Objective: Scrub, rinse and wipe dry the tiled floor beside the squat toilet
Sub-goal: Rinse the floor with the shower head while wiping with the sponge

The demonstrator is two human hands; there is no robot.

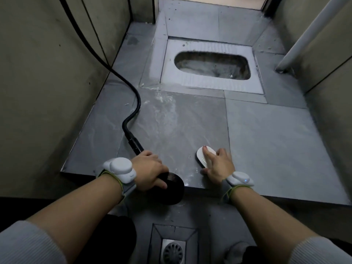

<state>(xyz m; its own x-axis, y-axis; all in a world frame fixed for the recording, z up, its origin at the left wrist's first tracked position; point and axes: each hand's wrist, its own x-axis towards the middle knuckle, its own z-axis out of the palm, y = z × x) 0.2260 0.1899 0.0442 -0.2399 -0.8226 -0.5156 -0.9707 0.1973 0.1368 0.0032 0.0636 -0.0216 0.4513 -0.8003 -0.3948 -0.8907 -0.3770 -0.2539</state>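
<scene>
We see both hands low at the near edge of the raised tiled floor point(266, 130). The left hand point(150, 169) is curled round the handle of a black shower head point(169, 189), whose round face hangs over the step edge just below the knuckles. From that hand a black hose point(133, 96) runs away and to the left, bends once on the tiles, then climbs the left wall point(47, 82).

The right hand point(219, 164) rests on a white scrub brush point(204, 157), fingers spread and lying along its top, thumb down on the tile at its near side; it presses the brush rather than wrapping it. The brush sits flat on the floor, just ahead of the step edge and well apart from the left hand.

Between and beyond the two hands the tile is wet, with pale streaks of foam or water running up towards the squat toilet point(211, 66), which lies well ahead of the right hand, sunk into the floor.

Each wrist carries a white band device point(122, 168). Below the hands, on the lower floor, we see a metal drain grate point(173, 252).
</scene>
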